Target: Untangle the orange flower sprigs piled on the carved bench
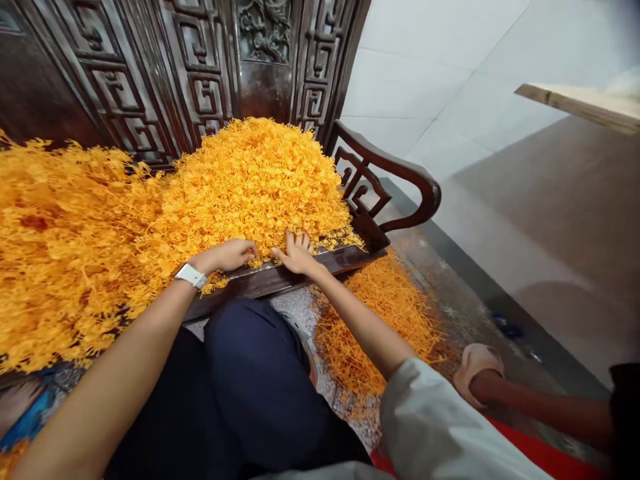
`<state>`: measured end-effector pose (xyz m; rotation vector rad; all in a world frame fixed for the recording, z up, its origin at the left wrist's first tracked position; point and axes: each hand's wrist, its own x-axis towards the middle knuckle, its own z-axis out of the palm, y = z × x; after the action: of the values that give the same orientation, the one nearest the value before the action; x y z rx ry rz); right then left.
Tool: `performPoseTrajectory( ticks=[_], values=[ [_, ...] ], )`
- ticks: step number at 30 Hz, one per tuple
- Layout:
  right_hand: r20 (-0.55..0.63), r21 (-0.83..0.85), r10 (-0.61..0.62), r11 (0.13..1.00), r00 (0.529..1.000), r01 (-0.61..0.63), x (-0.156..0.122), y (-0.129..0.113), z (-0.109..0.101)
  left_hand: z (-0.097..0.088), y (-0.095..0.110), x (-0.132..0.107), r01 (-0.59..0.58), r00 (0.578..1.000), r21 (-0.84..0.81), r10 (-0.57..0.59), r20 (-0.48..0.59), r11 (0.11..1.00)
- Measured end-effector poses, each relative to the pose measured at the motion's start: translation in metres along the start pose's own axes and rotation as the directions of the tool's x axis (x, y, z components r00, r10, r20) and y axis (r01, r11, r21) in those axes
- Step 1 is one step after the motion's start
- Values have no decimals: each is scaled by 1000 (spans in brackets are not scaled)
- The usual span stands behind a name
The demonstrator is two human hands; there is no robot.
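Note:
A tall mound of orange-yellow flower-like pieces (270, 180) with thin stems covers the seat of a dark carved wooden bench (260, 279). At the front edge of the mound, my left hand (233, 255), with a white watch on the wrist, has its fingers curled inward; whatever they hold is too small to make out. Just to its right, my right hand (297, 255) rests palm down against the lower pieces, fingers spread and holding nothing I can see. A small gap separates the two hands.
More orange pieces (60, 233) spread along the bench to the left. Thin orange stems (385, 320) lie heaped on the floor. The curved armrest (420, 190) closes the bench's right end. Another person's foot in a pale shoe (477, 370) is at right.

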<state>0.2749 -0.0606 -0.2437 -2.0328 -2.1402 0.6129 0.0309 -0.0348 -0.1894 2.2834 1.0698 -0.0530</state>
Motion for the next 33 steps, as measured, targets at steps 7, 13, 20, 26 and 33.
performPoseTrajectory(
  ticks=[7, 13, 20, 26, 33],
  values=[
    [-221, 150, -1, 988, 975, 34, -34, 22, -22, -7, 23, -35, -24, 998, -21, 23, -52, 999],
    [-483, -60, -181, 983, 856, 174, -19, 33, -45, -12, 38, -74, 93, 976, 228, -43, -212, 969],
    [-544, -110, -289, 955, 788, 274, -3, -35, -77, -47, -6, -118, 270, 380, -220, -313, -870, 938],
    [-561, -60, -421, 879, 713, 473, -11, -104, -67, -46, -55, -142, 609, 347, -258, -545, -764, 750],
    [-403, 168, -597, 696, 693, 698, -28, -150, -49, -63, -36, -127, -76, -68, -418, -423, -904, 905]
  ],
)
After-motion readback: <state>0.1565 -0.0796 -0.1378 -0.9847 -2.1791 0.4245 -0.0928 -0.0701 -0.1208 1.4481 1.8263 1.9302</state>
